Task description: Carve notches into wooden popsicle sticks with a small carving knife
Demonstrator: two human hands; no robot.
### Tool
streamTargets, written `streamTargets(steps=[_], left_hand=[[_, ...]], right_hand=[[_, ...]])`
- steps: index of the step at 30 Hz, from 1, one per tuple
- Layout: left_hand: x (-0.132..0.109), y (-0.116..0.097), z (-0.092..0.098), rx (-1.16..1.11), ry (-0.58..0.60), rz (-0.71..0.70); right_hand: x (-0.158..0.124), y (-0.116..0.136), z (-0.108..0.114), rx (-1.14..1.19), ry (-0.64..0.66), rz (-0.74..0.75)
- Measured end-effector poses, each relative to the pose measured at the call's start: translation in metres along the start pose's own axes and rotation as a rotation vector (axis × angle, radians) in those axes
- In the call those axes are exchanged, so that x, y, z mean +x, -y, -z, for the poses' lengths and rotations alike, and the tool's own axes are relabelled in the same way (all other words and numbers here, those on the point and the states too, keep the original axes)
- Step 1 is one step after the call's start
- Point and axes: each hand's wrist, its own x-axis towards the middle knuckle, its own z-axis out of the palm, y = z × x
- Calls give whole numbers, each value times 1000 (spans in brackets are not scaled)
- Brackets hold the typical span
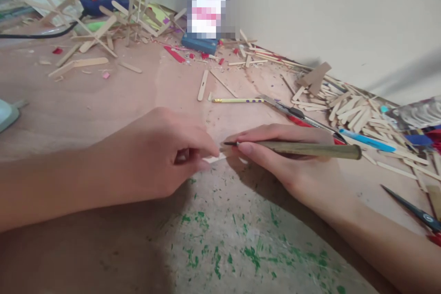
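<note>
My left hand (pixel 168 154) comes in from the left, its thumb and fingertips pinched on one end of a small pale wooden stick (pixel 218 158). Only a short length of the stick shows; the fingers hide the rest. Opposite it, my right hand (pixel 275 147) grips a pointed tool (pixel 310 149) with a greenish-brown, bamboo-like handle. The tool's dark tip points left, just above the stick and close to the left fingertips. Whether the tip touches the stick, I cannot tell.
Loose craft sticks (pixel 358 110) pile up at the right, near a utility knife (pixel 296 112), a blue pen (pixel 367 140) and scissors (pixel 413 209). A yellow pencil (pixel 237 100) lies beyond my hands. More sticks and scraps (pixel 99 32) clutter the back left. A blue block (pixel 200 43) sits by the wall.
</note>
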Motion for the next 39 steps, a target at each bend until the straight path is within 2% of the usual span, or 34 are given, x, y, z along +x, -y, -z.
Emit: streamTargets(steps=[2,4,7,10,15,19,26,33,39], left_hand=[[-3,-6,-3,-78,47,-10],[-4,-7,-5,-105,42,-58],[-3,0,-5,-13,-36,-90],[0,10,-3,132,-45,-92],[2,15,-6,291,127,-128],[1,14,-8,318,193,-134],[0,18,-8,304,159,-141],[1,18,-9,273,172,-121],[1,17,-9,271,181,-111]], right_hand=[[1,1,-1,10,-12,1],[1,2,-2,20,-34,13],[0,1,1,-5,-84,19],[-4,2,5,-37,-108,-6],[-12,8,6,-44,-47,18],[-15,10,-1,-5,6,7],[-15,2,-6,74,-1,-6],[-14,5,-6,18,9,-34],[-16,4,-7,19,4,5]])
